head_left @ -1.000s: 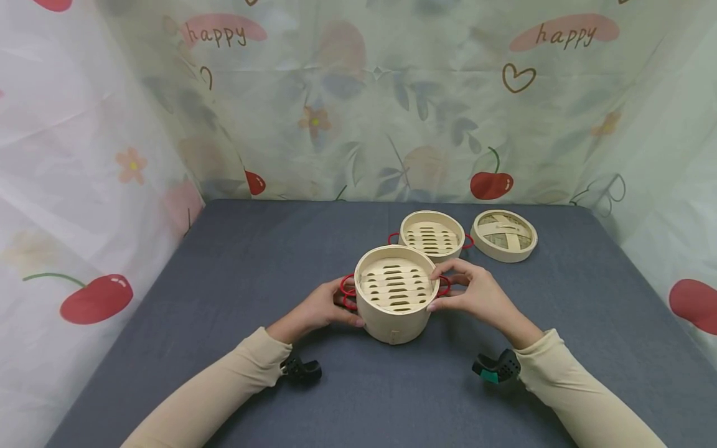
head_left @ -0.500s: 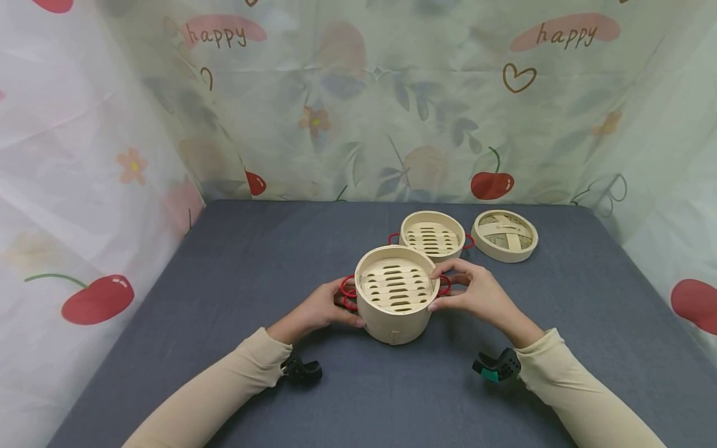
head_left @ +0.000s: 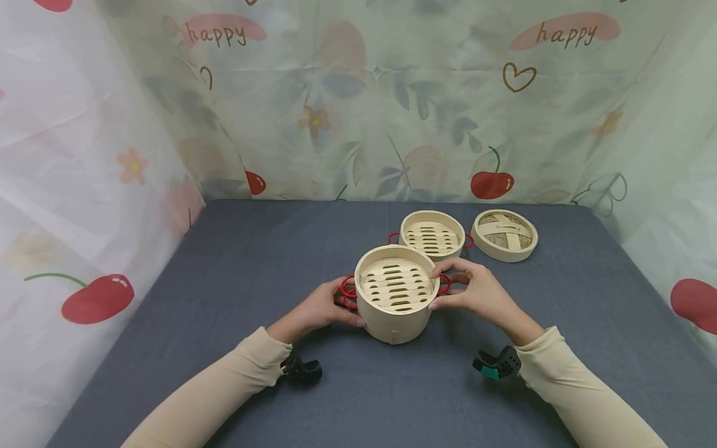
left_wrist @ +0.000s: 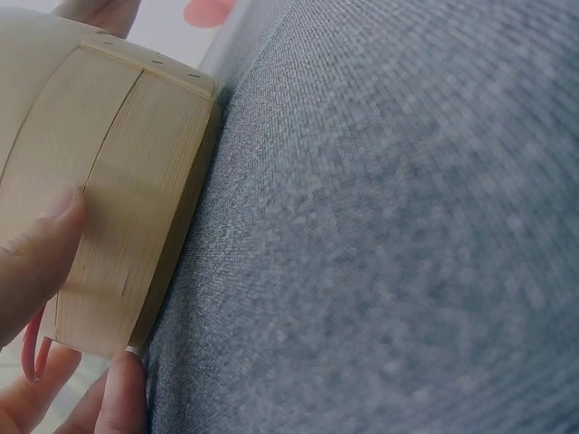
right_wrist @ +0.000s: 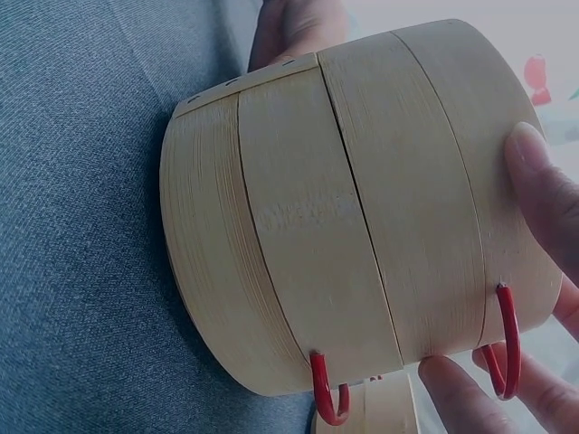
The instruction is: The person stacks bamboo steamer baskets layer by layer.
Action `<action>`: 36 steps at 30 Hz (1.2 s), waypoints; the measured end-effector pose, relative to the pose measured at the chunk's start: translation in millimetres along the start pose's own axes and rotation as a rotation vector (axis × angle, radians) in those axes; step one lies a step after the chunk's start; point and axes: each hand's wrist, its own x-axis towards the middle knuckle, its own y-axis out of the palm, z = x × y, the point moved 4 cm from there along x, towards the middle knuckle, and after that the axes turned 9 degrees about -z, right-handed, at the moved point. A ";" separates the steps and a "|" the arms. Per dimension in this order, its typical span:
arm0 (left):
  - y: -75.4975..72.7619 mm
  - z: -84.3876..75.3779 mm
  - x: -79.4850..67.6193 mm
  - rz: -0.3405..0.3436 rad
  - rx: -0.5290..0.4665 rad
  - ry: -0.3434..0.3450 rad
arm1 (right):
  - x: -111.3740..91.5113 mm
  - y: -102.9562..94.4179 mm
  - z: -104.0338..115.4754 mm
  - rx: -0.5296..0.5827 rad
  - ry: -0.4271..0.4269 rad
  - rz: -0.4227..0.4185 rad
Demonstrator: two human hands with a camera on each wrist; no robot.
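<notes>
Showed at largest scale a printed curtain (head_left: 252,112) behind the worktop and along both sides, patterned with cherries, flowers, leaves and hearts. Displayed there, in brown lettering on pink patches, the word "happy" (head_left: 218,32) at upper left and the same word (head_left: 566,32) at upper right. Included next the dark grey-blue worktop (head_left: 280,236), then a pair of cream sleeves (head_left: 224,386) reaching in from the near edge.

Placed a two-tier bamboo steamer stack (head_left: 394,323) upright on the worktop, near the middle, with slatted base uppermost. Held the stack from both sides: in the left hand's grip (head_left: 323,306), low down, with thumb against the wall and fingers around the side; in the right hand's grip (head_left: 482,292), higher, with thumb and fingers pinching the upper tier by the rim.

Revealed behind the stack, slightly to the right, a partly hidden single steamer tier (head_left: 430,233); just beside it, a round woven lid (head_left: 504,236), top side up. Included also a black wrist device (head_left: 302,371) at the left cuff and a green-patched wrist device (head_left: 498,366) at the right.

Exposed, smallest of all, red loop handles (right_wrist: 511,344) on the stack, and on its wall a pale rough mark (right_wrist: 308,210), too unclear to read.
</notes>
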 end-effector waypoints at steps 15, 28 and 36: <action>-0.7 -0.3 1.0 0.019 -0.007 -0.001 | 0.5 -0.1 0.0 -0.008 -0.004 0.005; 1.2 -1.9 -0.2 0.021 -0.008 0.002 | -1.2 0.4 -1.8 0.051 -0.001 0.056; 1.4 -2.4 -0.6 0.017 -0.012 -0.008 | -2.1 -2.5 0.0 0.063 -0.022 0.083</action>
